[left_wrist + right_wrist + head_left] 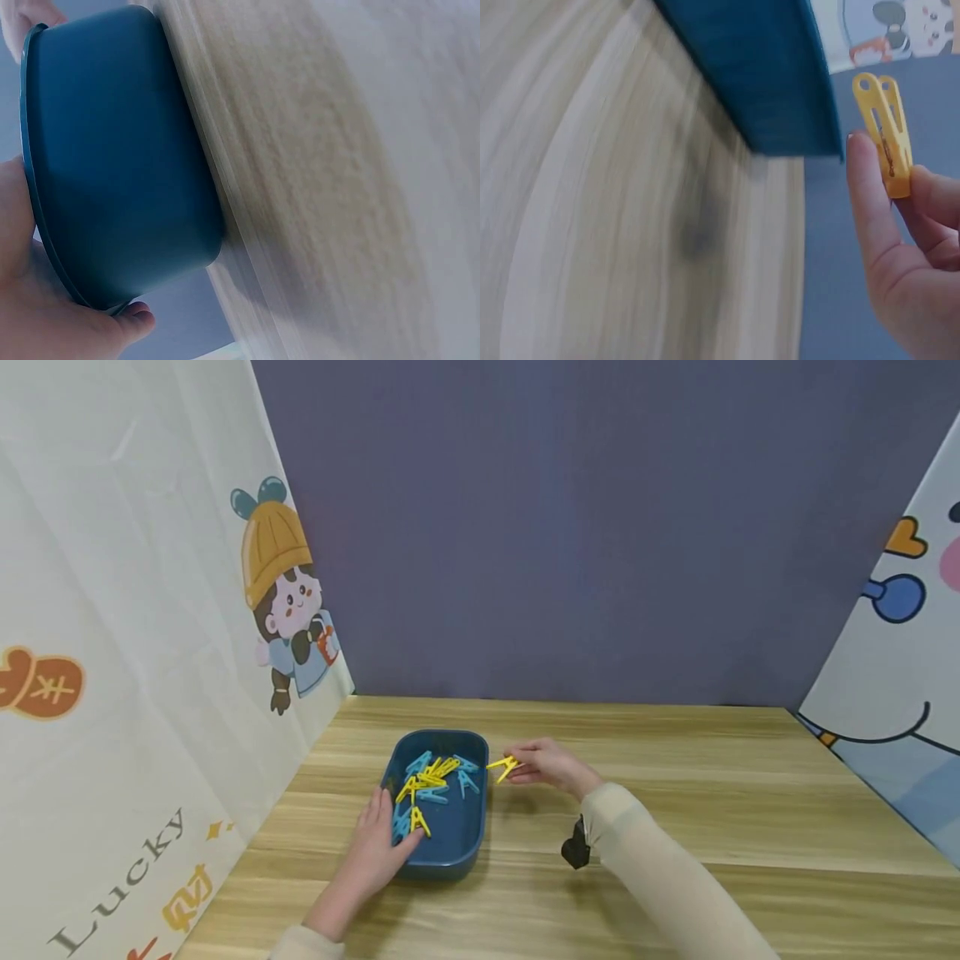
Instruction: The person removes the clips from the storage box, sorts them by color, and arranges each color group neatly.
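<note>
A dark blue plastic basin (pixel 450 862) stands on the table, with several yellow clothespins (pixel 431 778) and light blue clothespins (pixel 467 783) lying in it. My left hand (pixel 378 843) grips its near left corner, thumb over the rim and fingers along the outer left wall; in the left wrist view the basin's outer side (pixel 120 157) fills much of the picture. Just off the right rim, my right hand (pixel 551 766) pinches one yellow clothespin (pixel 885 139) near one end, held above the table. Its two-holed end points away from the fingers in the right wrist view.
The wood-grain table (pixel 675 793) runs to a dark grey-blue panel (pixel 570 543) at the back. White cartoon-printed sheets hang at the left (pixel 150 610) and right (pixel 877 677). A small black object (pixel 576 847) sits by the right wrist.
</note>
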The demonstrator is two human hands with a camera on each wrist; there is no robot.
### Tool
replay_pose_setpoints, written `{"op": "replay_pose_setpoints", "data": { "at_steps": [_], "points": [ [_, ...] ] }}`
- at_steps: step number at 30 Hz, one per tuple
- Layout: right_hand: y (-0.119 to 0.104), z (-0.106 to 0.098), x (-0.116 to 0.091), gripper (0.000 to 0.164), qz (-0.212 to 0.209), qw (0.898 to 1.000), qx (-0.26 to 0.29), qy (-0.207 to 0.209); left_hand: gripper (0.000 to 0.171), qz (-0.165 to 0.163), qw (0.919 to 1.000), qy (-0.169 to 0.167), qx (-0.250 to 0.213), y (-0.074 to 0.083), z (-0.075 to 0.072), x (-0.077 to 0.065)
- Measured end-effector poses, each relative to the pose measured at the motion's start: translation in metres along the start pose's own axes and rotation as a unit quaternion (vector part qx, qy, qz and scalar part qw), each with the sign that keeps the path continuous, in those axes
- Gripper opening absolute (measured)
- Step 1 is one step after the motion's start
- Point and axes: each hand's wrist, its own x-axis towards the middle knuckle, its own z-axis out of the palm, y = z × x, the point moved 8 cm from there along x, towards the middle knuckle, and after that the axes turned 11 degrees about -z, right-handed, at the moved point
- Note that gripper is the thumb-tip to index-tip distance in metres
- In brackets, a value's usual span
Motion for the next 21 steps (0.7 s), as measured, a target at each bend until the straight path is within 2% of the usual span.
{"op": "replay_pose_setpoints", "data": {
  "at_steps": [10,16,21],
  "points": [
    [0.019,-0.026,0.002,0.035,0.018,0.996,-0.083,0.022,0.084,0.008,0.9999,0.009,0.005,0.001,-0.002,0.001],
    [0.035,-0.029,0.008,0.022,0.021,0.989,-0.145,0.029,0.085,0.001,1.0,0.006,0.0,0.0,-0.001,0.001],
    [0.042,-0.026,0.013,0.018,0.026,0.982,-0.185,0.033,0.085,-0.003,0.9999,0.002,-0.011,0.002,-0.002,0.0]
  ]
}}
